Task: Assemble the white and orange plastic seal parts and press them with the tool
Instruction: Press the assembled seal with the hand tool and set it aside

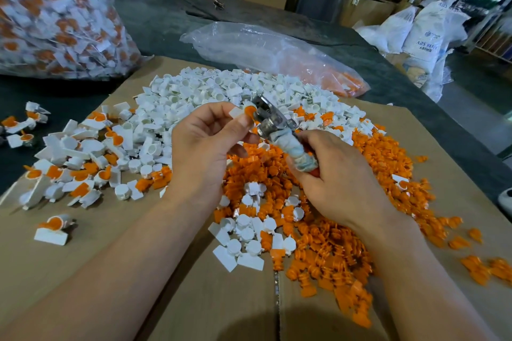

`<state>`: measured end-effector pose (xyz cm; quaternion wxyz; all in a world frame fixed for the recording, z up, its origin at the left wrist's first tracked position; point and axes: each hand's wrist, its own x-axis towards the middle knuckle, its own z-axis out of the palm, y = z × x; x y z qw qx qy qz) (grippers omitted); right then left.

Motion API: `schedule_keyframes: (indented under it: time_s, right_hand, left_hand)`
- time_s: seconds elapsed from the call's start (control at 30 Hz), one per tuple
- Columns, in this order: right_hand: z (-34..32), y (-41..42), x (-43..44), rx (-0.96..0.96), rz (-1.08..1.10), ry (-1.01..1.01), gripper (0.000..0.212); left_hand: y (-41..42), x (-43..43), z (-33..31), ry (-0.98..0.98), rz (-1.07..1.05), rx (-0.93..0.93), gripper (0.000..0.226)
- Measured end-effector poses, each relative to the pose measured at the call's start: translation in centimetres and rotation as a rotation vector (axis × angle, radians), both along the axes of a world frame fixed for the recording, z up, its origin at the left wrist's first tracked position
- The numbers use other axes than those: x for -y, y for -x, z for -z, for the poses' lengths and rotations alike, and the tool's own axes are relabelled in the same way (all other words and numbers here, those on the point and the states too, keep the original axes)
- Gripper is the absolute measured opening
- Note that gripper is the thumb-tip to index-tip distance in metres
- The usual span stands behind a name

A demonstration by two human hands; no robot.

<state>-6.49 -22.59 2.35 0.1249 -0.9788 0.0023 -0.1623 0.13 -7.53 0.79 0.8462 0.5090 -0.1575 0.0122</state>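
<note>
My left hand (205, 141) pinches a white seal part with an orange insert (243, 112) between thumb and fingers, above the piles. The seal's orange end sits in the metal jaws of the pressing tool (270, 119). My right hand (332, 174) grips the tool's cloth-wrapped handle. Below the hands lies a heap of loose white parts (210, 91) at the back. A heap of orange parts (346, 230) spreads to the right. Assembled white-and-orange seals (80, 163) lie scattered to the left.
Everything rests on a flat cardboard sheet (138, 285) over a dark table. A big clear bag of finished seals (55, 14) stands at the back left. A slack plastic bag with orange parts (277, 55) lies behind the piles. Cardboard boxes and white sacks (421, 33) stand beyond.
</note>
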Motion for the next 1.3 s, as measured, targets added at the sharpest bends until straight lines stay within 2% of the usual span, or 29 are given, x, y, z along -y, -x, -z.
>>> schedule_keyframes:
  time_s: [0.13,0.37,0.6,0.97,1.1,1.3]
  right_hand:
    - [-0.08,-0.01,0.01,-0.004,-0.011,-0.005,0.038]
    - [-0.54,0.23,-0.13,-0.001,-0.038,0.022,0.012]
    - [-0.66,0.47,-0.23,-0.007,-0.039,0.036,0.013]
    - [-0.53,0.45,-0.41,-0.060,-0.097,-0.151,0.012]
    - [-0.21,0.26,-0.54,-0.065,-0.099,-0.165,0.018]
    - [0.13,0.08,-0.74,-0.074,-0.090,-0.158,0.019]
  left_hand:
    - [0.12,0.01,-0.05,-0.009,0.021,0.017,0.006]
    - [0.24,0.01,-0.12,-0.017,0.028,0.020,0.012]
    - [0.30,-0.06,-0.03,-0.015,0.041,0.037,0.012]
    - [0.33,0.15,0.07,0.001,0.023,0.031,0.006]
    - [0.17,0.20,0.18,0.002,0.006,0.005,0.017]
    - [0.11,0.10,0.23,0.002,-0.001,-0.013,0.020]
